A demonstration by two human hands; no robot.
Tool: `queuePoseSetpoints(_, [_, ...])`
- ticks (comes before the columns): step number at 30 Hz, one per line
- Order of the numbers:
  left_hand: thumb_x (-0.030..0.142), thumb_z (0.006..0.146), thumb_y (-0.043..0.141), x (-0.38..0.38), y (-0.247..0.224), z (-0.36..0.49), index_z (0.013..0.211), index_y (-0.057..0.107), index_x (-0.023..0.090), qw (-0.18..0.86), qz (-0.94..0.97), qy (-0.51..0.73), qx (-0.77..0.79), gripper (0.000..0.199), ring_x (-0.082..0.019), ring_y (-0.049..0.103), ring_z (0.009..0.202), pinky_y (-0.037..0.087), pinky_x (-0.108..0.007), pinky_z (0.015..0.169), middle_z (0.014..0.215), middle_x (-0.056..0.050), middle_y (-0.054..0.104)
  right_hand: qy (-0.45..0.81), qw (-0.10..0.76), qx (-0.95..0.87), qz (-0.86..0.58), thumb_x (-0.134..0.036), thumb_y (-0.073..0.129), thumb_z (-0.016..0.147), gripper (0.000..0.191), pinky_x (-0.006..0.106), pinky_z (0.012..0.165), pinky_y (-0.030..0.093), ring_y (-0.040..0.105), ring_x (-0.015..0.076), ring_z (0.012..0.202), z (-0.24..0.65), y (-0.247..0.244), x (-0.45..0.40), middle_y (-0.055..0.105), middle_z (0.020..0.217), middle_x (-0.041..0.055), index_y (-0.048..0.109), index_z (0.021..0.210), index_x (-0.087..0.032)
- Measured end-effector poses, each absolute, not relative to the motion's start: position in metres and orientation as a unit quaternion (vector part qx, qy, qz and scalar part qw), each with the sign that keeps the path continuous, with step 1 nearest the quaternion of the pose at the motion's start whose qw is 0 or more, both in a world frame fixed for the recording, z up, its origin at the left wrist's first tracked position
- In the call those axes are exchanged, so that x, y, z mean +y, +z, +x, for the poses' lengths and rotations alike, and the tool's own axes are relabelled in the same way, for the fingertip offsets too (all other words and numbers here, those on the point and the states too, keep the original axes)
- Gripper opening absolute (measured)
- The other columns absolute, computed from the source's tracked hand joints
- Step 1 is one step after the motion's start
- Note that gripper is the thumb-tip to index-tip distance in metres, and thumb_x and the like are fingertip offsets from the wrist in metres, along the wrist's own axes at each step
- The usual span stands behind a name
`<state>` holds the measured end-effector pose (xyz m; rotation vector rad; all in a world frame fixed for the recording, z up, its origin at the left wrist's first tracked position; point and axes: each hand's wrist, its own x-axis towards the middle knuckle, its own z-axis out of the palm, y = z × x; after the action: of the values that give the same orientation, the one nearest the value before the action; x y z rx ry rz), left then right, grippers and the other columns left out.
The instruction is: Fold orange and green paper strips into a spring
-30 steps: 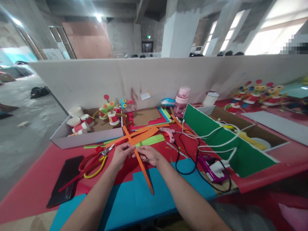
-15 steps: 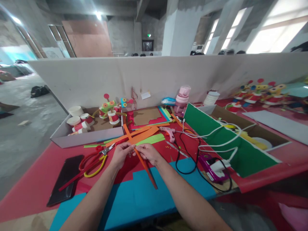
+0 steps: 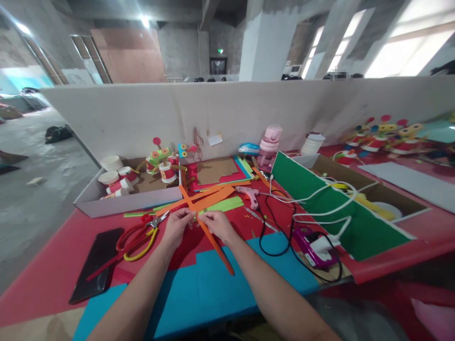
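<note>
Below frame centre, left hand (image 3: 177, 226) and right hand (image 3: 219, 224) fingertips pinch an orange strip (image 3: 216, 244); forearms (image 3: 272, 279) slant up from bottom.

The red-covered tabletop (image 3: 53, 277) bears a black smartphone (image 3: 101, 246), blue card (image 3: 209, 298), a white-walled box (image 3: 135, 206) and a green-sided box (image 3: 295, 176).

Both forearms (image 3: 137, 289) slant inward from the bottom edge. The left hand (image 3: 177, 226) and right hand (image 3: 219, 225) nearly meet mid-frame, fingertips (image 3: 192, 215) pinched.
</note>
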<state>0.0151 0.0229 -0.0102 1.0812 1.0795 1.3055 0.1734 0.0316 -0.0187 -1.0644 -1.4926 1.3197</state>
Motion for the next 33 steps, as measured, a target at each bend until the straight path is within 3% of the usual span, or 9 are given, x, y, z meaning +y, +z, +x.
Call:
queuePoseSetpoints(3, [0.035,0.065,0.08,0.0209,-0.0077,0.0166,0.061,0.063,0.016,0.531,0.465,0.541,0.457,0.026,-0.008,0.044,0.046,0.035,-0.022,0.048,0.05,0.003,0.054,0.572,0.42,-0.563,-0.424,-0.055,0.062,0.079,0.041,0.023,0.043,0.023,0.032,0.0076,0.04,0.1763,-0.0175,0.0325,0.039,0.041,-0.0065,0.069,0.068,-0.016])
queuePoseSetpoints(9, [0.035,0.068,0.078,0.0187,-0.0057,0.0187,0.062,0.064,0.015,0.537,0.486,0.523,0.449,0.025,-0.008,0.045,0.048,0.036,-0.022,0.051,0.053,0.001,0.058,0.592,0.419,-0.549,-0.415,-0.054,0.071,0.07,0.039,0.022,0.042,0.023,0.032,0.0062,0.044,0.1775,-0.015,0.0321,0.055,0.055,-0.0034,0.071,0.074,-0.015])
queuePoseSetpoints(14, [0.033,0.068,0.078,0.0213,-0.0083,0.016,0.067,0.064,0.016,0.554,0.457,0.546,0.43,0.023,-0.007,0.045,0.048,0.035,-0.021,0.051,0.054,0.004,0.056,0.525,0.443,-0.597,-0.415,-0.044,0.068,0.075,0.029,0.023,0.053,0.037,0.053,0.0123,0.058,0.1747,-0.0193,0.0332,0.065,0.065,0.0009,0.072,0.07,-0.016])
queuePoseSetpoints(17, [0.032,0.068,0.079,0.0232,-0.0107,0.0137,0.064,0.063,0.015,0.539,0.465,0.551,0.436,0.024,-0.007,0.045,0.049,0.035,-0.02,0.052,0.053,0.003,0.055,0.495,0.453,-0.616,-0.412,-0.042,0.067,0.075,0.027,0.024,0.059,0.041,0.057,0.0143,0.063,0.1729,-0.0189,0.0316,0.067,0.066,0.0017,0.071,0.067,-0.016])
queuePoseSetpoints(24, [0.032,0.069,0.078,0.0234,-0.0113,0.0137,0.062,0.064,0.015,0.522,0.475,0.555,0.44,0.023,-0.008,0.047,0.05,0.037,-0.022,0.053,0.053,0.002,0.057,0.603,0.421,-0.539,-0.411,-0.057,0.067,0.074,0.04,0.023,0.044,0.025,0.035,0.0077,0.042,0.1736,-0.017,0.0311,0.048,0.047,-0.0052,0.069,0.072,-0.016])
queuePoseSetpoints(28, [0.031,0.07,0.077,0.0221,-0.0111,0.0164,0.062,0.065,0.015,0.513,0.489,0.552,0.439,0.021,-0.009,0.049,0.05,0.039,-0.023,0.054,0.053,0.002,0.058,0.645,0.411,-0.516,-0.385,-0.061,0.067,0.072,0.046,0.024,0.043,0.019,0.031,0.0067,0.039,0.1774,-0.0178,0.0332,0.042,0.042,-0.0069,0.065,0.068,-0.015])
queuePoseSetpoints(33, [0.031,0.07,0.077,0.0201,-0.0097,0.0184,0.061,0.065,0.015,0.503,0.5,0.544,0.448,0.022,-0.009,0.05,0.051,0.039,-0.022,0.054,0.053,0.001,0.059,0.653,0.417,-0.52,-0.36,-0.057,0.072,0.068,0.043,0.024,0.043,0.017,0.031,0.0056,0.042,0.1782,-0.0158,0.0318,0.051,0.049,-0.0047,0.069,0.073,-0.014])
